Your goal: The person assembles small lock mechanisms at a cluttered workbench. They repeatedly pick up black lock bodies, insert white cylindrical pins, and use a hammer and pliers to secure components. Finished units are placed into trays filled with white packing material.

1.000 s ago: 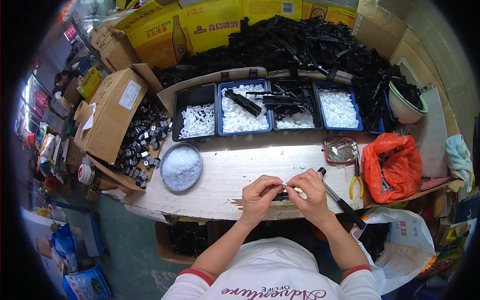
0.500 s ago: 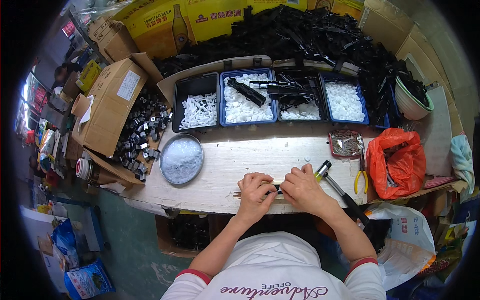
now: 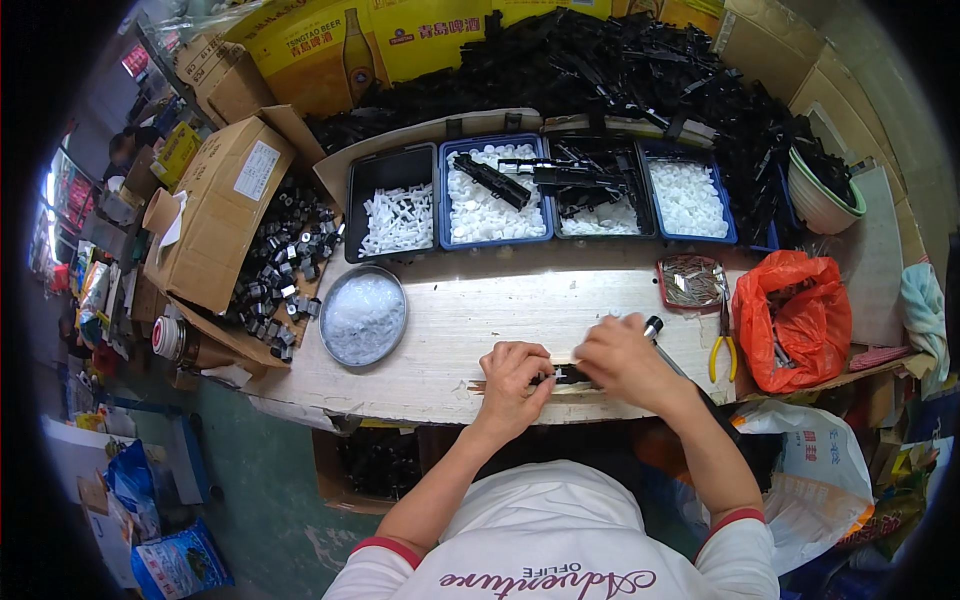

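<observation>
At the bench's near edge my left hand point(image 3: 515, 385) is closed on a narrow black plastic part point(image 3: 572, 374), its fingers bent over the left end. A small white piece point(image 3: 557, 375) shows on the part beside my fingertips. My right hand point(image 3: 628, 362), smeared by motion, is raised over the part's right end; its fingers cannot be made out clearly. Just beyond it lies a hammer point(image 3: 654, 326), its head partly covered by my hand and its dark handle slanting down behind my wrist.
Bins of white plastic pieces point(image 3: 395, 222) and black parts point(image 3: 590, 185) line the back, before a black heap point(image 3: 620, 70). A round dish point(image 3: 363, 318) stands left. Pliers point(image 3: 722, 360), a red pin box point(image 3: 690, 283) and an orange bag point(image 3: 795, 320) are at right.
My right hand has come off the black part, lifting and shifting right toward the hammer. More of the part and the white piece now shows. My left hand has stayed nearly in place.
</observation>
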Tool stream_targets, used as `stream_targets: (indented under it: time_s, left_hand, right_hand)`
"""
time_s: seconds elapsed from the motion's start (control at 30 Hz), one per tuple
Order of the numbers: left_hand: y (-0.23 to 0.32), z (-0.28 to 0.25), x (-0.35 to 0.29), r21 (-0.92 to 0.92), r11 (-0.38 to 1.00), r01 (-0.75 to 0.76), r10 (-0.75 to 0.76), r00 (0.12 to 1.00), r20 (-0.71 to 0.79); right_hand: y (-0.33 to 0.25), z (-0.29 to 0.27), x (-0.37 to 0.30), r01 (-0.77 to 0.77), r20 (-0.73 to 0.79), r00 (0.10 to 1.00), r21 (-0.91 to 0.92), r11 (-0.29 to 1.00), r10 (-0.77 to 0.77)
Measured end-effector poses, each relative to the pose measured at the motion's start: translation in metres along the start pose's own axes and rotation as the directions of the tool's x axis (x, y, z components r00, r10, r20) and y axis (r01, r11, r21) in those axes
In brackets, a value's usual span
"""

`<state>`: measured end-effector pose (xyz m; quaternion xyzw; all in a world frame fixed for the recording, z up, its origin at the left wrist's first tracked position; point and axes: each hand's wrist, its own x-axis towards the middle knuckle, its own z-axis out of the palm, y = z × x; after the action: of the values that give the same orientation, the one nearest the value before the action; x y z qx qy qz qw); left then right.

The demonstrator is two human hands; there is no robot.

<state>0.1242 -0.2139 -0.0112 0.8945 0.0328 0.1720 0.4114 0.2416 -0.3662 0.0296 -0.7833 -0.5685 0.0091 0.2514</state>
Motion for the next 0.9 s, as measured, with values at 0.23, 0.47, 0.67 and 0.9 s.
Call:
stream_targets:
  time_s: [0.23, 0.47, 0.67, 0.9]
  left_hand:
    - [-0.003, 0.001, 0.003, 0.097, 0.993, -0.062, 0.057, 0.997, 0.048]
    - [-0.001, -0.002, 0.004, 0.209, 0.952, -0.222, 0.201, 0.972, 0.119]
    - [-0.006, -0.016, 0.014, 0.167, 0.953, -0.252, 0.219, 0.956, 0.195]
    - [-0.088, -0.091, 0.112, 0.335, 0.941, 0.044, 0.101, 0.91, -0.403]
  right_hand:
    - [0.042, -0.077, -0.069, -0.459, -0.492, 0.786, -0.061, 0.886, 0.374]
    - [0.122, -0.112, -0.169, -0.817, -0.527, 0.567, -0.265, 0.512, 0.633]
    - [0.148, -0.083, -0.158, -0.788, -0.294, 0.567, -0.467, 0.402, 0.77]
    - [0.143, -0.089, -0.159, -0.869, -0.258, 0.469, -0.31, 0.387, 0.845]
